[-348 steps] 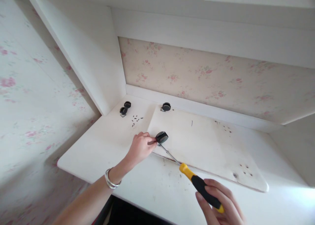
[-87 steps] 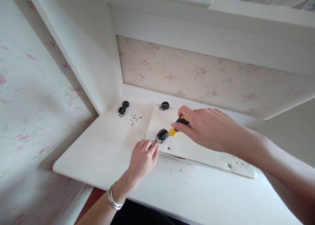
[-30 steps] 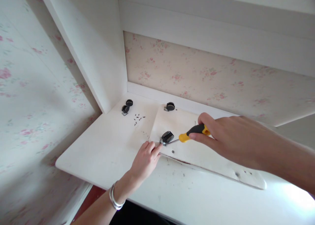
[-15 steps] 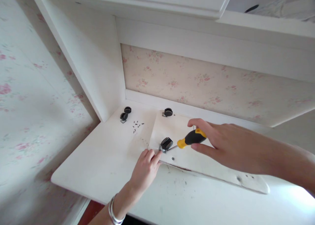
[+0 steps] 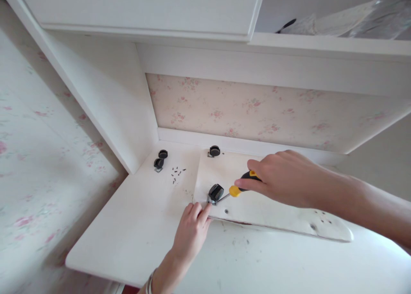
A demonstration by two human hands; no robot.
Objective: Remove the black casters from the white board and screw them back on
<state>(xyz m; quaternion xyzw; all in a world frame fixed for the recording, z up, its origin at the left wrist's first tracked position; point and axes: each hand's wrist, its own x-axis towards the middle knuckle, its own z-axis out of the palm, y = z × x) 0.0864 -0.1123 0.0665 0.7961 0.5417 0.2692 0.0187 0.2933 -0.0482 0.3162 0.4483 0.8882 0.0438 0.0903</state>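
Observation:
My right hand is wrapped round the black-and-yellow handle of a screwdriver. Its shaft slants down to the metal plate of a black caster, which stands at the near left corner of a white board. My left hand is at that corner, fingers bent, with the index fingertip pressed against the caster's plate; its thumb is mostly hidden. Another caster sits on the board's far left corner. The screwdriver tip and any screw under it are too small to make out.
Two loose casters lie on the white desk at the left, close to several small dark screws. A side panel rises at the left, and a cabinet overhangs the desk. The board has several screw holes at its right end.
My right hand has closed its fingers from a looser hold round the screwdriver handle. My left hand stays at the caster. The head view has tilted up slightly.

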